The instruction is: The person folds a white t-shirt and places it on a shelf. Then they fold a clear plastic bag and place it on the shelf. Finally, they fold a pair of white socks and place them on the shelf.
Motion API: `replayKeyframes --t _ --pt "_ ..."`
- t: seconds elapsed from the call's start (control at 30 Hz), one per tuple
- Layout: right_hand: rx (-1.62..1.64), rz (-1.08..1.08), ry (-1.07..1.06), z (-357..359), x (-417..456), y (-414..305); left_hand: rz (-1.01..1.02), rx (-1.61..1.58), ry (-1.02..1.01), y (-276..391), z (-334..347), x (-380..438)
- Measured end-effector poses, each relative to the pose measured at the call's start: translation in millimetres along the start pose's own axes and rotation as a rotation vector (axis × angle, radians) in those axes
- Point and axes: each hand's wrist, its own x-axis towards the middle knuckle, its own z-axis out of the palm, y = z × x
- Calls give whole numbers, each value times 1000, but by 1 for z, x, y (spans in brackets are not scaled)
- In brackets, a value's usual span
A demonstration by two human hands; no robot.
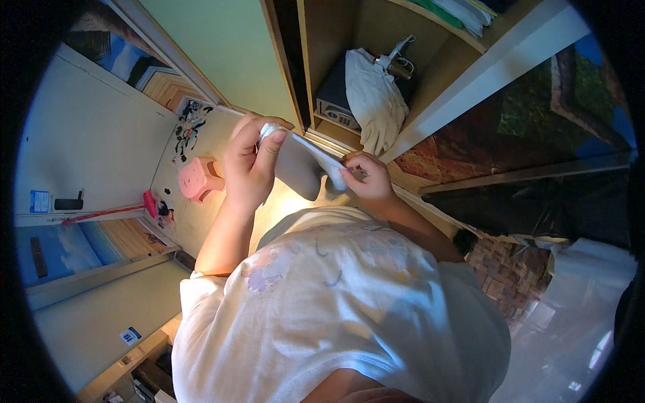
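A whitish-grey piece of cloth (297, 163) is stretched between my two hands, in front of my chest. My left hand (257, 158) pinches its upper left end between thumb and fingers, where the fabric is bunched. At the other end, my right hand (370, 176) grips the edge with thumb and forefinger. The cloth's lower part hangs in two rounded, shaded folds. What kind of garment or fabric it is, I cannot tell. My white printed T-shirt (327, 297) fills the lower middle of the view.
Ahead, a wooden cupboard (347, 25) holds a dark electronic safe (327, 95) with white cloth (370, 85) draped over it and a corded appliance (400, 68) on top. On the floor at left stand a pink stool (194, 179) and a pink long-handled broom (148, 201), near a white door (95, 136).
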Motion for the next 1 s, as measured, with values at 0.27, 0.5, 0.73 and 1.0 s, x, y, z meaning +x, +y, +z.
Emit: replayKeyframes --t 0.27,0.5,0.73,1.0 --pt "306 250 -377 -6 -3 -1 -40 -57 -124 10 11 -1" --pt "295 86 -312 -8 -4 3 -93 -79 -98 10 11 1" --pt "160 47 -133 -5 -2 -7 -80 -79 -44 7 10 1" --pt "1 17 -84 -11 15 7 -18 -206 16 -10 13 1"
